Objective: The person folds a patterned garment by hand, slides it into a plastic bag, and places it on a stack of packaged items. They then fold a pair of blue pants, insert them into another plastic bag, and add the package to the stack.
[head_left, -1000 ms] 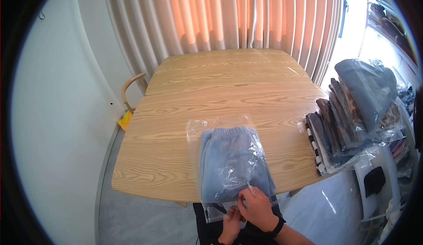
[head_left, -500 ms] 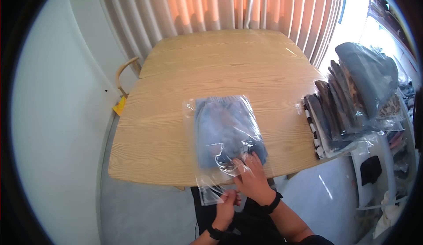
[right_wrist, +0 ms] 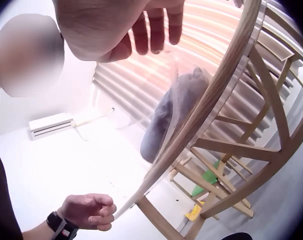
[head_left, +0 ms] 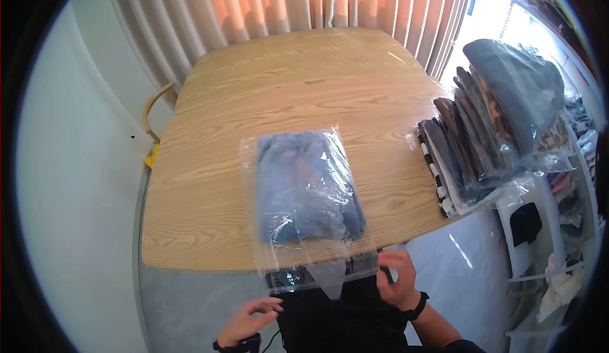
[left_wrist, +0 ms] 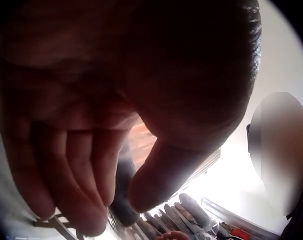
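Folded blue-grey trousers (head_left: 304, 188) lie inside a clear plastic bag on the wooden table, near its front edge. The bag's open-looking lower end (head_left: 295, 278) hangs over that edge toward the person. The left hand (head_left: 248, 320) is left of and below this end, fingers loosely bent with nothing between them; the left wrist view shows the same hand (left_wrist: 86, 150) empty. Beside the bag's lower right corner hovers the right hand (head_left: 398, 280), fingers slightly curved and holding nothing. In the right wrist view the right hand (right_wrist: 136, 30) is above the table edge, apart from the trousers (right_wrist: 176, 112).
Several bagged garments (head_left: 488, 124) are stacked at the table's right side, with a grey one (head_left: 517, 93) on top. A wooden chair (head_left: 152, 112) stands at the left. Curtains (head_left: 285, 4) hang behind the table (head_left: 209, 99), and bagged clothes fill a shelf at the right.
Both hands have come off the bag and moved apart, the left one to the left and down, the right one to the right and down. The bag's lower end hangs free.
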`<state>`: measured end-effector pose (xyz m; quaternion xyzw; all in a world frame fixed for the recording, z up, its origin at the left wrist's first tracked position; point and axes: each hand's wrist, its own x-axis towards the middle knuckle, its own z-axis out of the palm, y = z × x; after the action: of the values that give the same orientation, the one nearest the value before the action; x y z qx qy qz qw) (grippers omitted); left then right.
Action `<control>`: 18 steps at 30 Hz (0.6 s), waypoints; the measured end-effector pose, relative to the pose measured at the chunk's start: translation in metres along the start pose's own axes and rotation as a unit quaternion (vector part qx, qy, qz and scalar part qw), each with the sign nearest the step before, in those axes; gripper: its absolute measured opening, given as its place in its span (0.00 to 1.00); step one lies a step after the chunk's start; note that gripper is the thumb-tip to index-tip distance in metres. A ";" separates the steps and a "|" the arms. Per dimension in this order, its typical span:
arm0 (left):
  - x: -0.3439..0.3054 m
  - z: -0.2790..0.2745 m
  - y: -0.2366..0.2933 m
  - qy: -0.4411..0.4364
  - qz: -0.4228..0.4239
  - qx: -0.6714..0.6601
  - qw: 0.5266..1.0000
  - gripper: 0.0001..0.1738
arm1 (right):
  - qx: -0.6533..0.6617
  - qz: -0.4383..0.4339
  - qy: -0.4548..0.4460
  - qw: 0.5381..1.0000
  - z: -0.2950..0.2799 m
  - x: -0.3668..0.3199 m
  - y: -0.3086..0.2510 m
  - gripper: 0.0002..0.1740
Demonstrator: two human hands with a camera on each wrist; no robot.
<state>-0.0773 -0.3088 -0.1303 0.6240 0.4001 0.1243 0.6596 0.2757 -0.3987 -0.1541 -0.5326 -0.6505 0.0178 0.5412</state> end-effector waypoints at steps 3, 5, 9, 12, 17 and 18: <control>0.003 -0.022 -0.006 0.177 0.081 -0.047 0.980 0.18 | -0.003 0.154 -0.033 0.988 -0.008 0.024 0.009 0.28; 0.016 -0.035 -0.002 0.226 0.122 -0.065 0.964 0.18 | 0.072 0.209 -0.032 0.975 -0.002 0.040 0.010 0.30; 0.046 -0.071 0.003 0.323 0.174 0.150 0.918 0.24 | 0.184 0.320 -0.058 0.928 0.013 0.067 0.018 0.36; 0.076 -0.094 0.018 0.334 0.167 0.400 0.837 0.31 | 0.163 0.368 -0.104 0.910 0.014 0.084 0.030 0.38; 0.092 -0.104 0.040 0.264 0.128 0.522 0.801 0.34 | 0.005 0.330 -0.088 0.940 0.019 0.096 0.050 0.34; 0.092 -0.105 0.037 0.259 0.120 0.521 0.805 0.36 | 0.049 0.344 -0.089 0.934 0.019 0.096 0.053 0.32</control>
<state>-0.0764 -0.1649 -0.1197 0.8614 0.4825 0.1323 0.0872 0.3127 -0.2972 -0.1278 -0.6928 -0.4713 0.2815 0.4675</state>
